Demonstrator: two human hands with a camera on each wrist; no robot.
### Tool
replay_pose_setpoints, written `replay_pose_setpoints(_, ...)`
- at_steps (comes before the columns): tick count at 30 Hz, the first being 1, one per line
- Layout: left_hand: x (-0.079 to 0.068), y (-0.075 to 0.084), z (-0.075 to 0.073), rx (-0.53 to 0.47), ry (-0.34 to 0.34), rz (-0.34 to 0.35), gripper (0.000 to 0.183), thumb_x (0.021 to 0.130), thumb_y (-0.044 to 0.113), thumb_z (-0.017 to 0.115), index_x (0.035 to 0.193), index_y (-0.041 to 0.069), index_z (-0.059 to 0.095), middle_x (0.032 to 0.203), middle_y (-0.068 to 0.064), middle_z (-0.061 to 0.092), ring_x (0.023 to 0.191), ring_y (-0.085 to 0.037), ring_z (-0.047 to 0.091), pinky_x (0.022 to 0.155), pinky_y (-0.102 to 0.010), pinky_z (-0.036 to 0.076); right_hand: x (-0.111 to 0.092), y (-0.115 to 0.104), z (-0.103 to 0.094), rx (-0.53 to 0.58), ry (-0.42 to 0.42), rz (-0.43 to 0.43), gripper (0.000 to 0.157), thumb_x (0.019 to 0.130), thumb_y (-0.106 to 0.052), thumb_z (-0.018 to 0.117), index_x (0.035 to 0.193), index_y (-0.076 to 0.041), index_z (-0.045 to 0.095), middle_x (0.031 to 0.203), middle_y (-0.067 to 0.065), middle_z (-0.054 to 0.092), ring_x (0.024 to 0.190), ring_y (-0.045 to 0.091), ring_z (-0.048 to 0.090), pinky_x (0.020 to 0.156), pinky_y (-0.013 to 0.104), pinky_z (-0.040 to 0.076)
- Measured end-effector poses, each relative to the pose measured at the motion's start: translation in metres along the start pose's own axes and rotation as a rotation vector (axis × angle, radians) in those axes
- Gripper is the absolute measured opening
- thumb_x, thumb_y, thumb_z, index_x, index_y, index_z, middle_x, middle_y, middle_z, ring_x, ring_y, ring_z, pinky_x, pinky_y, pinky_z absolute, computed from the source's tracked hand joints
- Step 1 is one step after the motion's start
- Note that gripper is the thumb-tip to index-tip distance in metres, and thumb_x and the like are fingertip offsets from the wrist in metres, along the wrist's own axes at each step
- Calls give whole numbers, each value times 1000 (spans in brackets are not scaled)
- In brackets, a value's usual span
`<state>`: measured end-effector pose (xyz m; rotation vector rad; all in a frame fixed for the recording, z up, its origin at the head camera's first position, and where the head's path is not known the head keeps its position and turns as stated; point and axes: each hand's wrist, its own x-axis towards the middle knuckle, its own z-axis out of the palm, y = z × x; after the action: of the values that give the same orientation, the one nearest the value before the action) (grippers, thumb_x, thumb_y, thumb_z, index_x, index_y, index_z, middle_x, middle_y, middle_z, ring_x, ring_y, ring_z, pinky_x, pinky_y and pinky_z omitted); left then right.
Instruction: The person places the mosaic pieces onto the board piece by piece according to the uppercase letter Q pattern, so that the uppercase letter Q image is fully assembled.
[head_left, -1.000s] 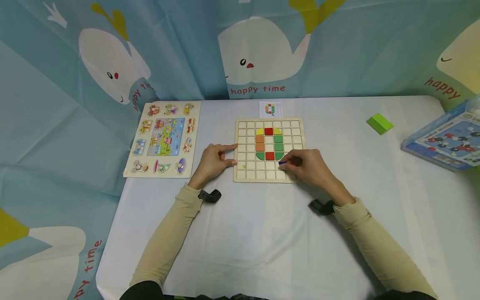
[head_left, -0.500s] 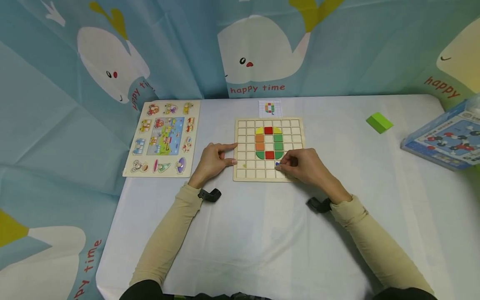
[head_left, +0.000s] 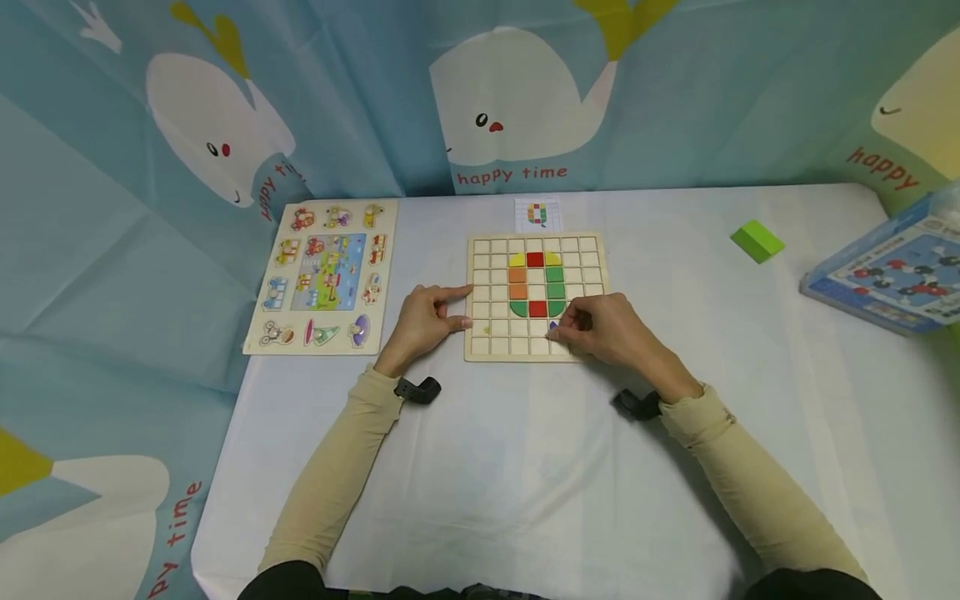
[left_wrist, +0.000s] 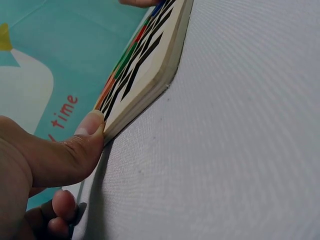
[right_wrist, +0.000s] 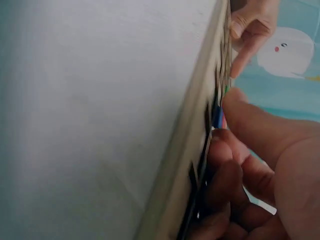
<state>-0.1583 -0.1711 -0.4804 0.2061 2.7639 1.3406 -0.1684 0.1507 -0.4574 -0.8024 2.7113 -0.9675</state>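
Observation:
A wooden grid board (head_left: pixel 510 358) lies on the table with a ring of red, yellow, orange and green pieces in its cells. Against its left edge rest the thumb and straight index finger of my left hand (head_left: pixel 422 321), spread apart. My right hand (head_left: pixel 609 329) pinches a small blue piece (head_left: pixel 553 325) over the cells just below the ring's lower right corner. In the right wrist view the blue piece (right_wrist: pixel 217 117) shows between thumb and fingertips at the board's surface. Its full shape is hidden by the fingers.
Behind the board lies a small pattern card (head_left: pixel 537 215). A wooden picture puzzle (head_left: pixel 258 333) stands to the left. On the right are a green block (head_left: pixel 757 242) and a blue box (head_left: pixel 892 271). A whale-print curtain (head_left: pixel 675 108) borders the table (head_left: pixel 480 483).
My right hand has shifted slightly left over the board, and the blue piece has turned and sits nearer the ring's lower right corner. My left hand stays at the board's edge.

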Motion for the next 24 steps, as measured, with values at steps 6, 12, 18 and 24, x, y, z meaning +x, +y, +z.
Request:
replay_pose_setpoints(6,0,-1,0,3,-12,-4,54,85,16,91,136,12,73,66,0,45,69,-20,40,115,-43,36,-8,7,-17,28,-5,50,17,94,-24,84,88,-10,75,78,0,68,69,15,57,62,24,45)
replay_pose_setpoints(12,-2,-4,-4,0,5,-14,55,84,14,91,136,11,73,66,-1,45,69,-21,39,106,-43,38,-10,14,-25,22,17,43,9,93,-15,84,91,-9,78,78,1,68,70,17,58,63,24,46)
replay_pose_setpoints(18,-3,-6,-3,-17,-4,-1,54,85,13,91,136,9,73,65,0,45,65,-18,42,131,-52,18,-9,13,-23,37,-16,52,10,94,-18,83,92,-10,78,79,1,67,72,17,58,64,24,46)
replay_pose_setpoints(24,-10,-9,-6,-32,-36,-12,54,91,19,86,141,9,69,76,-3,56,76,-20,44,103,-38,39,-14,22,-40,-70,68,40,22,99,-23,78,108,-4,77,96,11,74,85,25,67,76,40,54)
